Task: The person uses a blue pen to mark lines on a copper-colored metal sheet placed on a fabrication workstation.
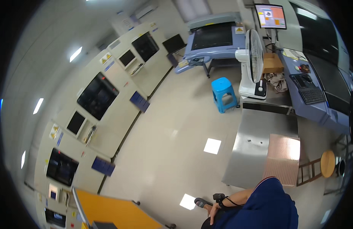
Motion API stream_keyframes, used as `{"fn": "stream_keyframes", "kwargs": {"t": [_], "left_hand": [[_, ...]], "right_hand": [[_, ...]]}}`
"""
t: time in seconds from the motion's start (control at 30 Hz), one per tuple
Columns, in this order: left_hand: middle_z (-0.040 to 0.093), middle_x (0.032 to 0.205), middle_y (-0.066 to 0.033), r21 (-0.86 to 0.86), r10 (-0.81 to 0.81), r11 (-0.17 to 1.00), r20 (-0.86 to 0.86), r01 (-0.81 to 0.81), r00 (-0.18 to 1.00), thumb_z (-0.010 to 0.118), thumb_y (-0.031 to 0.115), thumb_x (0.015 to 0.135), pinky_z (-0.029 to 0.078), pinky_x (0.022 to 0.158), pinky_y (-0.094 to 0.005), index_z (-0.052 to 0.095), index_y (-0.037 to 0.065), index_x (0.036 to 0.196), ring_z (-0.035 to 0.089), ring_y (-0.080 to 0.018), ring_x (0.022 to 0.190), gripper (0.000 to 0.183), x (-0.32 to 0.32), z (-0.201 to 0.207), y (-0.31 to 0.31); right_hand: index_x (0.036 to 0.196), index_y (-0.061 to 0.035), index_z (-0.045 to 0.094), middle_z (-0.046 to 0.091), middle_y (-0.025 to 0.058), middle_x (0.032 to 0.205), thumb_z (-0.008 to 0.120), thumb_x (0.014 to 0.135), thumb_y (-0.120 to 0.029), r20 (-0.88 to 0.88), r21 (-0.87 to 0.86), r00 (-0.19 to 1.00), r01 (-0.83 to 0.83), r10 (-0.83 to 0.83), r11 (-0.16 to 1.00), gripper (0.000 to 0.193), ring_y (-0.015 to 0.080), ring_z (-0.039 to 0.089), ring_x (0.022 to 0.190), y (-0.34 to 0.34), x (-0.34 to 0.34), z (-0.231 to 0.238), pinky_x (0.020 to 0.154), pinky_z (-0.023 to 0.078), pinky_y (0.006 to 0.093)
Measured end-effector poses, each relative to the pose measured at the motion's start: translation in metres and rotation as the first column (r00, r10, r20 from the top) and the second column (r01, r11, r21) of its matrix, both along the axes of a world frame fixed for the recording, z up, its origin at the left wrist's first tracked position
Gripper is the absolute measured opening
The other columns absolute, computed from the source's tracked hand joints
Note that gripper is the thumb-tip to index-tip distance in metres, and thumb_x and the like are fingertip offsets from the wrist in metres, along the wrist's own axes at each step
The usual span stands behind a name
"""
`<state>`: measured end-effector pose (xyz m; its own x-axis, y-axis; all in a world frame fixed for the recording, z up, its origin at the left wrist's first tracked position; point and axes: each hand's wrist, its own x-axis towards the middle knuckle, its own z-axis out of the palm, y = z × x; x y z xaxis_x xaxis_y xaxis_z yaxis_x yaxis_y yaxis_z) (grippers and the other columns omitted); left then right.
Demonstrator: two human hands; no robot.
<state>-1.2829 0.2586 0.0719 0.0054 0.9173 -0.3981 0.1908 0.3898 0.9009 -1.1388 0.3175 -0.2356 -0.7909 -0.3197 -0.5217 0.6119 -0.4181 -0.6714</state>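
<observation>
Low in the picture, my right hand rests on the dark cloth over my leg, its fingers stretched out and holding nothing. A small black device is strapped at that wrist, and the bare forearm comes out of a navy sleeve. Just past the hand shows my foot in a dark sandal on the floor. My left hand is out of sight. Above my sleeve stands a low metal table, with copper-coloured ribbed panels at its right side.
A white fan and a blue stool stand beyond the table. Cream machines line the left. A cart with an orange-yellow surface is at lower left. On the right are a blue machine desk with a keyboard and a round wooden stool.
</observation>
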Motion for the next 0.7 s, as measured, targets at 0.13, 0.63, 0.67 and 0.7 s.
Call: {"fn": "stream_keyframes", "kwargs": {"t": [0.13, 0.63, 0.67, 0.7], "left_hand": [[0.039, 0.15, -0.0149, -0.015, -0.18, 0.984, -0.013, 0.18, 0.984, 0.028, 0.021, 0.112, 0.025, 0.118, -0.0455, 0.033, -0.001, 0.149, 0.038, -0.0259, 0.137, 0.043, -0.024, -0.002, 0.112], [0.035, 0.164, -0.0167, -0.221, -0.545, 0.778, 0.23, 0.589, 0.806, 0.023, 0.019, 0.114, 0.021, 0.129, -0.0481, 0.028, -0.001, 0.159, 0.035, -0.0274, 0.151, 0.051, -0.23, -0.145, 0.456], [0.042, 0.116, -0.0068, -0.077, -0.586, 0.805, 0.051, 0.588, 0.809, 0.041, 0.024, 0.109, 0.028, 0.091, -0.0389, 0.045, 0.003, 0.124, 0.039, -0.0187, 0.106, 0.026, -0.167, -0.094, 0.48], [0.049, 0.067, 0.0031, 0.051, -0.562, 0.816, -0.157, 0.575, 0.812, 0.059, 0.029, 0.105, 0.034, 0.053, -0.0298, 0.063, 0.008, 0.089, 0.043, -0.01, 0.06, 0.027, -0.099, -0.027, 0.499]], "right_hand": [[0.134, -0.0011, 0.065, 0.07, 0.0137, 0.126, 0.079, 0.086, -0.032, 0.027, -0.039, 0.981, 0.192, -0.191, 0.981, 0.059, 0.0255, 0.068, 0.108, 0.1, 0.001, -0.023, 0.095, 0.055, 0.0413], [0.121, -0.0011, 0.072, 0.077, 0.01, 0.113, 0.075, 0.089, -0.035, 0.222, -0.107, 0.259, 0.965, -0.94, 0.241, 0.047, 0.0234, 0.075, 0.09, 0.371, 0.211, 0.19, 0.088, 0.06, 0.0386], [0.12, -0.0015, 0.073, 0.077, 0.0095, 0.113, 0.076, 0.089, -0.035, 0.294, -0.05, 0.188, 0.982, -0.937, 0.181, 0.046, 0.0228, 0.075, 0.09, 0.376, 0.237, 0.192, 0.089, 0.06, 0.0377], [0.12, -0.0018, 0.073, 0.078, 0.0087, 0.112, 0.076, 0.089, -0.035, 0.31, -0.057, 0.144, 0.99, -0.94, 0.133, 0.045, 0.022, 0.075, 0.091, 0.384, 0.26, 0.188, 0.09, 0.059, 0.0374]]}}
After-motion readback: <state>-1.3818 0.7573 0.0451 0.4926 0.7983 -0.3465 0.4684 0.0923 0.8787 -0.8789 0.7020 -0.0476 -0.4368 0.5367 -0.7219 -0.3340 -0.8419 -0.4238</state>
